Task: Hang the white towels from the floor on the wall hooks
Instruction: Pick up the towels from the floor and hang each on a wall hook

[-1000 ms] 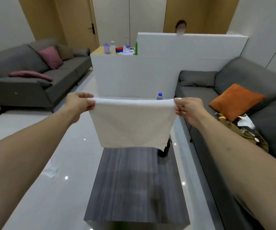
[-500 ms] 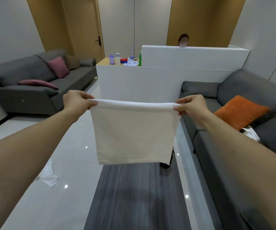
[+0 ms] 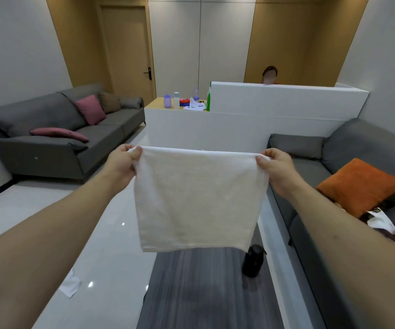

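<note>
- While the left hand and right hand each pinched a top corner, the white towel hung stretched between them.
- Below it stood a dark table.
- Another white towel lay on the floor, near left.

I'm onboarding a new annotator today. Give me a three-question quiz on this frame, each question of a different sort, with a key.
1. True or false: each hand pinches one top corner of the white towel.
2. Multiple choice: the orange cushion lies on
A) the sofa on the left
B) the sofa on the right
C) the dark table
3. Short answer: besides the held towel, where does another white cloth lie?

Key:
1. True: left hand and right hand hold it spread, and it hangs above the dark table.
2. B
3. On the floor, left of the table.
</note>
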Available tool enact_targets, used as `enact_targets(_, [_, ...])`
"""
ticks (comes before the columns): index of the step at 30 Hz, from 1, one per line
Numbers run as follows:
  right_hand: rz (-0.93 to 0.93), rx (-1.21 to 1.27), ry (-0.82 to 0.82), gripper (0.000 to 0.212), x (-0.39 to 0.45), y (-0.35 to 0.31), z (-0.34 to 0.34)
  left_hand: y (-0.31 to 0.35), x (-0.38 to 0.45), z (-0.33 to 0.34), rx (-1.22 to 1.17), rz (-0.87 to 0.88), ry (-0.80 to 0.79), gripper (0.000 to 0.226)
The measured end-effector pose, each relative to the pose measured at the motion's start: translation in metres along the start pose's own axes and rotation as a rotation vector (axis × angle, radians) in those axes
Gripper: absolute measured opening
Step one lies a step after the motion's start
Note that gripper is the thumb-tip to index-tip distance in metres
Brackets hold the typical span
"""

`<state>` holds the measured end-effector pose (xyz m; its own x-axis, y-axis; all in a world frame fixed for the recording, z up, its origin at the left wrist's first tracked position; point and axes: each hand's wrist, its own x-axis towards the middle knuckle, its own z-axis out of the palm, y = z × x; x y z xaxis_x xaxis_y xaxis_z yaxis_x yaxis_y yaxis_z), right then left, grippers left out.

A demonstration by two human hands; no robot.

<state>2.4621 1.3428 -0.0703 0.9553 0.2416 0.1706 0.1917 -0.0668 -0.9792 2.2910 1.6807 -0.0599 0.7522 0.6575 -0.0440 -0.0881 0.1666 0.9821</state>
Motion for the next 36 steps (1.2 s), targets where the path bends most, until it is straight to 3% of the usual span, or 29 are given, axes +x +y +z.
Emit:
enact_targets(2, [0.023,0.006,0.05,0.013,0.016,-0.004,0.017,0.002,0.014,0.003,-0.092,-0.05,0.037,0.009])
enact_targets(5, [-0.045,-0.146,0.112,0.01,0.035,-0.005,0.035,0.003,0.034,-0.005,0.229,0.037,0.078,0.009])
enact_targets(7, [-0.142,-0.383,0.106,0.009,0.043,-0.005,0.04,0.006,0.043,-0.011,0.458,0.125,0.118,0.005])
enact_targets(10, [-0.225,-0.561,-0.003,0.019,0.055,-0.01,0.054,0.016,0.045,-0.007,0.494,0.119,0.132,0.012])
enact_targets(14, [-0.131,-0.271,-0.105,0.024,0.072,-0.022,0.069,0.029,0.027,-0.009,0.538,0.035,-0.025,0.015])
enact_targets(16, [-0.064,-0.129,-0.135,0.026,0.078,-0.026,0.073,0.039,0.006,-0.019,0.515,-0.035,-0.149,0.037])
enact_targets(18, [-0.031,-0.064,-0.153,0.026,0.073,-0.026,0.077,0.045,-0.014,-0.028,0.532,-0.066,-0.182,0.043])
enact_targets(24, [-0.163,-0.101,-0.363,0.022,0.025,-0.002,0.083,0.041,-0.089,-0.059,0.694,0.031,0.081,0.027])
enact_targets(29, [-0.233,-0.154,-0.669,0.008,-0.026,-0.008,0.12,0.029,-0.186,-0.111,0.746,0.042,0.466,0.017])
enact_targets(33, [-0.375,-0.359,-0.909,0.015,-0.08,-0.043,0.181,0.037,-0.271,-0.165,1.119,0.02,0.607,0.007])
enact_targets(36, [-0.523,-0.5,-1.052,0.022,-0.14,-0.074,0.23,0.038,-0.334,-0.197,1.353,-0.055,0.625,0.017])
